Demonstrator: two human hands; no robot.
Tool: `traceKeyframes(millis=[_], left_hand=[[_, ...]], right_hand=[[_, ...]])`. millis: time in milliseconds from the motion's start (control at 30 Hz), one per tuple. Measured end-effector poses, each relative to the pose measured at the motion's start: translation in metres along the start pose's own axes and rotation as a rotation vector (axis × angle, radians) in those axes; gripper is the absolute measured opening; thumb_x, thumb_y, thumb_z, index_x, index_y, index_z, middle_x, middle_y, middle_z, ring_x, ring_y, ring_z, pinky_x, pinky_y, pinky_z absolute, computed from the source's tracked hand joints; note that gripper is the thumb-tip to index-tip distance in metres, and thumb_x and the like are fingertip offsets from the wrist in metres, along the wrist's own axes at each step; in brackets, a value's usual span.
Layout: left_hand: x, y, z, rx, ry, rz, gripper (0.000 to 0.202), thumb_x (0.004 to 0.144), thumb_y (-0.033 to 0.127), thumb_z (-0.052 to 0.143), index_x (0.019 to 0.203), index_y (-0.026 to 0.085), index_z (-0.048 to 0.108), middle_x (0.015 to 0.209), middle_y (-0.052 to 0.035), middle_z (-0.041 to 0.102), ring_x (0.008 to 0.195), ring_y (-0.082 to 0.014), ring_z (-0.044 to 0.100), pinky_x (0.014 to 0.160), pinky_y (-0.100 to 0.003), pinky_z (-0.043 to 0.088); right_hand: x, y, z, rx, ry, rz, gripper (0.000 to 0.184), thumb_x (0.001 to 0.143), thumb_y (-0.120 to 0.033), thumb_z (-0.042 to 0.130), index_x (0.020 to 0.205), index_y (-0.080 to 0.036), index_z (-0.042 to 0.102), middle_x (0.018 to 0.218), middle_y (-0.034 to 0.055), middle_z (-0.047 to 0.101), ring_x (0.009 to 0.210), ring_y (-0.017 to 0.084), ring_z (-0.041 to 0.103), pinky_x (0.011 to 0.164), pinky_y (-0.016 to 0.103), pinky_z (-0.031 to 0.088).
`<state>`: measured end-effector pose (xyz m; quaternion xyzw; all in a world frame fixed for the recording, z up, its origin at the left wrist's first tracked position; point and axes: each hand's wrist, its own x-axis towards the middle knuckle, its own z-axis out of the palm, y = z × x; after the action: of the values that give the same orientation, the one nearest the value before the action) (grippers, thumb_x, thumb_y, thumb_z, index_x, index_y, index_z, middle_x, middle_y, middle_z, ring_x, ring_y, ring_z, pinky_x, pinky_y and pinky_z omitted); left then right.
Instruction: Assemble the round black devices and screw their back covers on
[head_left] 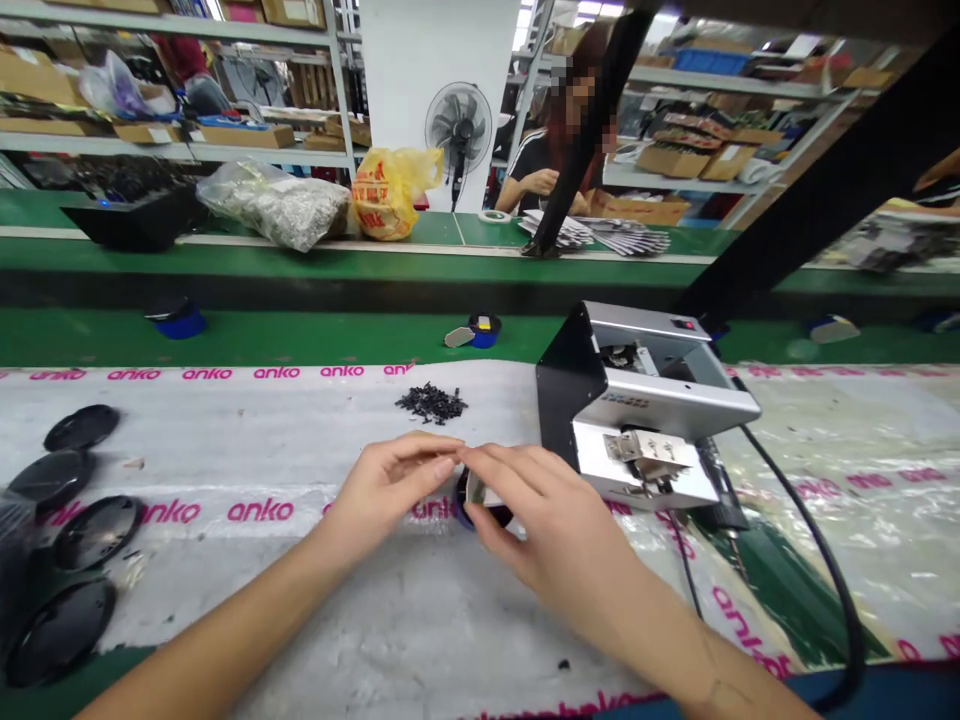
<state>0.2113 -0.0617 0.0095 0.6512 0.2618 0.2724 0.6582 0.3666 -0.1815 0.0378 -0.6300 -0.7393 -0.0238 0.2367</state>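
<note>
The left hand [390, 490] and right hand [525, 525] pinch a small black round part [466, 497] between their fingers, just beside a silver desktop machine [645, 400] near the table's [225, 450] front edge

Small round black disc [491, 514], blue along its left edge, with a silver tab [477, 490] against its face. Unit stands tilted and partly hidden, held by the right hand [529, 525]; left hand [390, 497] fingertips just beside it.

Bright overhead light, a soft shadow under the right hand [537, 530], glare on the plastic sheet [847, 480], edges bowed wide.
</note>
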Motion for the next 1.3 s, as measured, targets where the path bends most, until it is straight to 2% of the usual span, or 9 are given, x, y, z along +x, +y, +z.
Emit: traceKeyframes(millis=[100, 200, 267, 533, 633, 733, 833, 1033, 1300], left_hand=[[0.000, -0.013, -0.001, 0.145, -0.013, 0.030, 0.034, 0.081, 0.031, 0.071, 0.114, 0.024, 0.069, 0.116, -0.0065, 0.066, 0.102, -0.0235, 0.060, 0.089, -0.032, 0.046], [0.002, -0.026, 0.008, 0.243, -0.162, 0.077, 0.086, 0.066, 0.031, 0.085, 0.143, 0.031, 0.046, 0.147, -0.0060, 0.047, 0.129, -0.0297, 0.046, 0.107, -0.039, 0.036], [0.004, -0.032, 0.017, 0.264, -0.216, 0.099, 0.096, 0.064, 0.031, 0.086, 0.148, 0.030, 0.038, 0.145, -0.0073, 0.049, 0.130, -0.0318, 0.045, 0.109, -0.042, 0.034], [0.010, -0.030, -0.001, 0.377, -0.101, 0.124, 0.061, 0.061, 0.027, 0.087, 0.119, 0.028, 0.069, 0.110, -0.0053, 0.071, 0.102, -0.0301, 0.060, 0.092, -0.038, 0.044], [0.008, -0.026, -0.009, 0.334, -0.122, -0.037, 0.064, 0.061, 0.027, 0.087, 0.122, 0.029, 0.067, 0.108, -0.0053, 0.071, 0.085, -0.0257, 0.066, 0.076, -0.032, 0.051], [0.005, -0.023, -0.013, 0.092, -0.266, -0.324, 0.076, 0.071, 0.030, 0.080, 0.140, 0.030, 0.049, 0.095, -0.0057, 0.072, 0.068, -0.0220, 0.068, 0.057, -0.028, 0.052], [0.004, -0.021, -0.016, -0.147, -0.357, -0.438, 0.077, 0.079, 0.037, 0.073, 0.146, 0.026, 0.038, 0.085, -0.0071, 0.072, 0.070, -0.0246, 0.072, 0.060, -0.032, 0.057], [0.012, -0.020, -0.011, -0.189, -0.180, -0.484, 0.056, 0.083, 0.054, 0.063, 0.127, 0.020, 0.053, 0.072, -0.0063, 0.072, 0.055, -0.0229, 0.072, 0.049, -0.028, 0.056], [0.010, -0.021, 0.006, 0.028, -0.048, -0.407, 0.040, 0.085, 0.050, 0.061, 0.114, 0.023, 0.052, 0.068, 0.0014, 0.066, 0.040, -0.0153, 0.064, 0.035, -0.021, 0.050]], right_hand=[[0.002, 0.005, -0.007, 0.158, -0.015, 0.124, 0.036, 0.090, -0.022, 0.061, 0.125, -0.022, 0.056, 0.105, 0.0051, 0.069, 0.094, 0.020, 0.064, 0.083, 0.035, 0.054], [0.005, 0.008, -0.011, 0.198, -0.015, 0.236, 0.036, 0.086, -0.022, 0.063, 0.122, -0.023, 0.058, 0.101, 0.0030, 0.070, 0.085, 0.018, 0.065, 0.077, 0.032, 0.055], [0.006, 0.008, -0.012, 0.227, -0.052, 0.279, 0.035, 0.085, -0.021, 0.062, 0.120, -0.025, 0.060, 0.101, 0.0021, 0.070, 0.081, 0.017, 0.065, 0.072, 0.030, 0.055], [0.005, 0.014, -0.006, 0.264, -0.091, 0.316, 0.031, 0.081, -0.024, 0.066, 0.113, -0.024, 0.064, 0.095, 0.0026, 0.071, 0.079, 0.018, 0.067, 0.070, 0.029, 0.056], [0.006, 0.014, 0.001, 0.302, -0.099, 0.361, 0.033, 0.081, -0.025, 0.066, 0.114, -0.023, 0.062, 0.093, 0.0023, 0.071, 0.075, 0.017, 0.068, 0.068, 0.029, 0.056], [0.009, 0.015, 0.006, 0.413, -0.162, 0.441, 0.029, 0.083, -0.022, 0.063, 0.112, -0.024, 0.060, 0.089, 0.0004, 0.071, 0.074, 0.016, 0.069, 0.066, 0.028, 0.057], [0.013, 0.017, 0.007, 0.587, -0.227, 0.504, 0.021, 0.085, -0.018, 0.058, 0.106, -0.023, 0.058, 0.091, -0.0003, 0.071, 0.078, 0.014, 0.071, 0.069, 0.025, 0.058], [0.012, 0.017, 0.003, 0.639, -0.252, 0.546, 0.022, 0.086, -0.017, 0.057, 0.106, -0.023, 0.054, 0.098, 0.0003, 0.070, 0.080, 0.012, 0.071, 0.073, 0.024, 0.059], [0.003, 0.013, 0.001, 0.381, -0.243, 0.344, 0.033, 0.087, -0.016, 0.058, 0.118, -0.025, 0.052, 0.109, 0.0021, 0.063, 0.097, 0.018, 0.064, 0.086, 0.036, 0.054]])
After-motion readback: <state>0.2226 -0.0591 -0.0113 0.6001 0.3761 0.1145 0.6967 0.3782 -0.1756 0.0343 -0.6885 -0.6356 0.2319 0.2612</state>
